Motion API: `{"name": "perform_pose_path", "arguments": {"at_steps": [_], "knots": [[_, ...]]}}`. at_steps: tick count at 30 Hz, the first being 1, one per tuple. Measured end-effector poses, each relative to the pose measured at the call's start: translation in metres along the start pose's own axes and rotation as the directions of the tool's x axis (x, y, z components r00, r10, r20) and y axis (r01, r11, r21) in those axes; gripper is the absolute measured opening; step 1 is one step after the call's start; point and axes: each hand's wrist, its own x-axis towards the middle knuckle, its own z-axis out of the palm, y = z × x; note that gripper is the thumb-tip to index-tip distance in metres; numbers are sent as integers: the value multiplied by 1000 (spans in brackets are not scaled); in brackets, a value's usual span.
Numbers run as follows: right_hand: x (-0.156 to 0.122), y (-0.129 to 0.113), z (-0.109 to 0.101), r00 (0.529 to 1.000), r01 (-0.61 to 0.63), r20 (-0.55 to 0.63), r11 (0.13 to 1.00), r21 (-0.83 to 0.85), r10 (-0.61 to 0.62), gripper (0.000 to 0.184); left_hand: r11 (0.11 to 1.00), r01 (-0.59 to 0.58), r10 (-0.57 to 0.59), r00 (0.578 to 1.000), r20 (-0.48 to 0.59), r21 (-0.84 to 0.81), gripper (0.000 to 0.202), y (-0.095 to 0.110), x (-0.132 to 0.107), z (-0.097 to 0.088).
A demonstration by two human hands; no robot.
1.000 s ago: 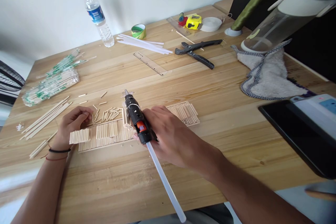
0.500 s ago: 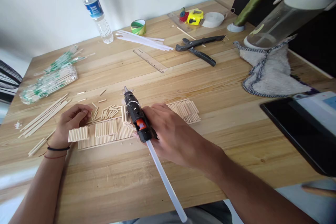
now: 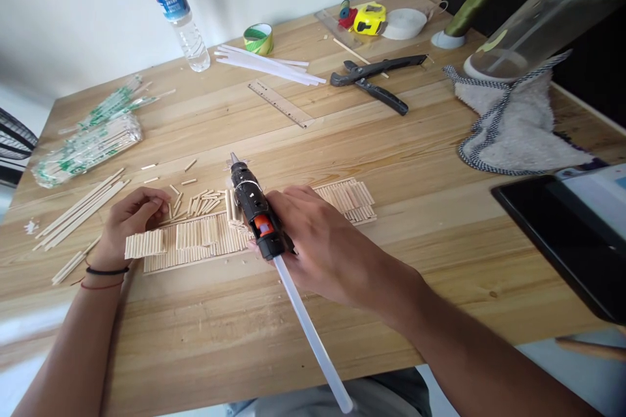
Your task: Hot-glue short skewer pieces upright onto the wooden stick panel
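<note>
My right hand (image 3: pixel 317 234) is wrapped round a black hot glue gun (image 3: pixel 252 199) with an orange part. A long translucent glue stick (image 3: pixel 313 339) sticks out of its back, and its nozzle points away from me. Below the gun lies a long panel of short wooden sticks (image 3: pixel 195 254) in a row, with raised stick sections on top; my right hand hides part of it. My left hand (image 3: pixel 134 215) rests behind the panel's left end, fingers curled and tips together beside loose short sticks (image 3: pixel 203 202). Whatever those fingertips hold is too small to make out.
Longer sticks (image 3: pixel 83 208) and plastic-wrapped stick packs (image 3: pixel 92 143) lie left. Further back are a ruler (image 3: pixel 278 103), white strips (image 3: pixel 268 65), green tape (image 3: pixel 258 39), a water bottle (image 3: pixel 178 13), black cutters (image 3: pixel 376 81) and a yellow tape measure (image 3: pixel 370 18). A cloth (image 3: pixel 513 120) and tablet (image 3: pixel 552 228) lie right.
The camera view has shifted slightly. Both hands keep nearly the same pose, and the glue gun stays over the panel.
</note>
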Motion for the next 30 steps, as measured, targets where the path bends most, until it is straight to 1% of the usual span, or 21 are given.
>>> {"name": "perform_pose_path", "arguments": {"at_steps": [6,13,20,30], "knots": [[1,-1,-2,1000,-10,18,1000,14,10,13,1000,0,0,1000,4,4,20,3,0,3],[0,0,-1,1000,-19,23,1000,-7,19,7,1000,-18,18,1000,9,8,20,2,0,3],[0,0,-1,1000,-8,19,1000,11,8,12,1000,-20,20,1000,4,7,20,1,0,2],[0,-1,-2,1000,-17,20,1000,16,17,12,999,-32,32,999,0,35,19,5,-1,3]]}}
